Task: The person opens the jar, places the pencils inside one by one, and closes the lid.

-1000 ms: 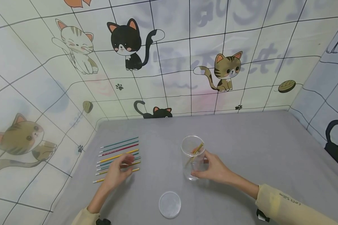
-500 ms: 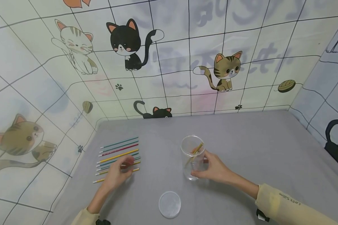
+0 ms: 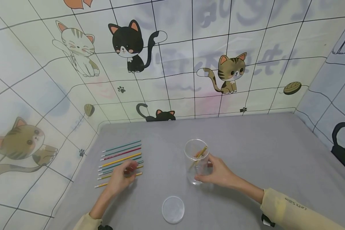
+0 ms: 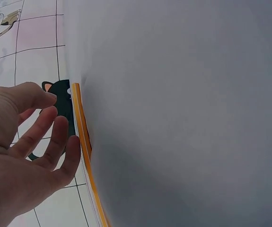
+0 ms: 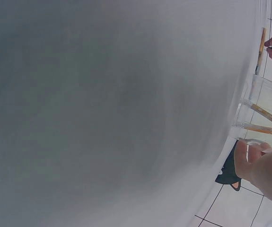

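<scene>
My right hand (image 3: 219, 172) holds a clear, upright cup (image 3: 190, 167) low on its right side, on the grey table. Inside lean yellow pencils (image 3: 202, 152); two pencils (image 5: 267, 130) show through its wall in the right wrist view. To the left, several pencils lie in a row, teal, red and yellow, among them a yellow pencil (image 3: 119, 160). Over the near part of this row is my left hand (image 3: 119, 180), partly hiding it. In the left wrist view its fingers (image 4: 57, 142) are loosely bent, nothing between them and the thumb, beside a yellow pencil (image 4: 83, 132).
A clear round lid (image 3: 173, 210) lies flat near the front of the table (image 3: 247, 140), between both forearms. Cloth walls (image 3: 175, 80) printed with cats and grid lines rise behind the table and at both sides.
</scene>
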Demonstrator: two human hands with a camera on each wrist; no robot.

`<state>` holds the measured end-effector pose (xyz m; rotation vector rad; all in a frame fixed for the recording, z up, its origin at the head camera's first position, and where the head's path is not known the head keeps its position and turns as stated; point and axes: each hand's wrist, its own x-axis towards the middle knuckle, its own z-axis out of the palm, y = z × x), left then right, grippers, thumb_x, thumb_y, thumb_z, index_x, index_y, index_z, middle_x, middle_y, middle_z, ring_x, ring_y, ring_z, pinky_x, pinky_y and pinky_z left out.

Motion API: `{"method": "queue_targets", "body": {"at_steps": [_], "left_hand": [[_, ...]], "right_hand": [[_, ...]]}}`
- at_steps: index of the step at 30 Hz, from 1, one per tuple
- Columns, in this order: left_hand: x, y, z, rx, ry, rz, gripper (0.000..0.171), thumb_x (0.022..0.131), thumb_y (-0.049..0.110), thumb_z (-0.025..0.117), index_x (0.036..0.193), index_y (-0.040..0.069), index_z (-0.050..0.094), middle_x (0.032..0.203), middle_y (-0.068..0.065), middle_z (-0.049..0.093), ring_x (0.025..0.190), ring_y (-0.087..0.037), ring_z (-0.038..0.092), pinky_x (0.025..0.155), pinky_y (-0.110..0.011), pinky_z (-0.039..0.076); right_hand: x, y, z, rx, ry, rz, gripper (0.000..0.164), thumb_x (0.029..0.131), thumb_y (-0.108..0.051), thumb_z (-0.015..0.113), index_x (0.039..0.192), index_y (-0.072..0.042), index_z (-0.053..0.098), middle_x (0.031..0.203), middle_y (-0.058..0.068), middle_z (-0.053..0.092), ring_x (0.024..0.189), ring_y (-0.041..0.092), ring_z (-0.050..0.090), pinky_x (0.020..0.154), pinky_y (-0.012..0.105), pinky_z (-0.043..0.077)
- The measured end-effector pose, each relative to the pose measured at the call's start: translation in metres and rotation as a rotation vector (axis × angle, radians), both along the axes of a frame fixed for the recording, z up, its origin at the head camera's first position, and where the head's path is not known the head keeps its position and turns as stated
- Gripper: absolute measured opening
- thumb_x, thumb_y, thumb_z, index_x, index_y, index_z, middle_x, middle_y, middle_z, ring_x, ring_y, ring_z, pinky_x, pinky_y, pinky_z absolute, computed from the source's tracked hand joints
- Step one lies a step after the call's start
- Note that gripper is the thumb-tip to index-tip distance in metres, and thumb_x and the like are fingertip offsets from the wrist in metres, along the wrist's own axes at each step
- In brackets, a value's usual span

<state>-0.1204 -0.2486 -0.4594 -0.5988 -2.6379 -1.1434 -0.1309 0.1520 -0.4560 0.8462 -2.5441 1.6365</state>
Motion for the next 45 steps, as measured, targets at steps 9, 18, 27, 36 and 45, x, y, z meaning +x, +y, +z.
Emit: {"method": "queue_targets", "body": {"at_steps": [9,18,27,36,45], "left_hand": [[0.0000,0.0004,-0.0018,-0.043,-0.035,0.013,0.043,0.072,-0.021,0.075,0.108,-0.001,0.066,0.100,-0.013,0.067,0.090,-0.032,0.066,0.076,-0.044,0.057],[-0.0012,0.0028,0.0005,-0.120,-0.065,0.033,0.038,0.072,-0.019,0.075,0.099,0.005,0.068,0.091,-0.005,0.066,0.084,-0.023,0.063,0.072,-0.039,0.057],[-0.0009,0.0072,0.0017,-0.240,-0.109,0.079,0.029,0.075,-0.014,0.076,0.091,0.010,0.073,0.090,0.003,0.064,0.086,-0.017,0.066,0.075,-0.034,0.057],[-0.0018,0.0071,-0.0014,-0.289,-0.097,0.081,0.027,0.075,-0.014,0.076,0.088,0.010,0.075,0.088,0.004,0.063,0.084,-0.015,0.065,0.073,-0.030,0.056],[-0.0015,0.0020,0.0013,-0.300,-0.087,0.045,0.028,0.077,-0.014,0.074,0.089,0.011,0.075,0.090,0.004,0.065,0.083,-0.014,0.063,0.070,-0.029,0.055]], "right_hand": [[0.0008,0.0001,0.0008,-0.003,-0.013,-0.001,0.062,0.071,-0.020,0.090,0.124,-0.020,0.057,0.117,-0.003,0.066,0.107,0.019,0.062,0.092,0.044,0.052],[0.0015,0.0008,0.0014,0.004,-0.017,-0.001,0.062,0.071,-0.021,0.090,0.124,-0.020,0.057,0.118,-0.004,0.065,0.108,0.017,0.061,0.092,0.044,0.052],[0.0013,0.0012,0.0008,0.008,-0.021,-0.003,0.063,0.071,-0.021,0.090,0.124,-0.019,0.057,0.119,-0.003,0.065,0.109,0.019,0.061,0.092,0.043,0.052],[0.0012,0.0012,0.0006,0.000,-0.007,-0.002,0.061,0.073,-0.021,0.090,0.124,-0.017,0.058,0.117,0.000,0.066,0.107,0.025,0.063,0.091,0.045,0.052],[0.0001,0.0024,-0.0029,-0.017,0.009,0.026,0.063,0.073,-0.019,0.090,0.126,-0.017,0.056,0.119,-0.001,0.066,0.109,0.027,0.062,0.091,0.048,0.052]]}}
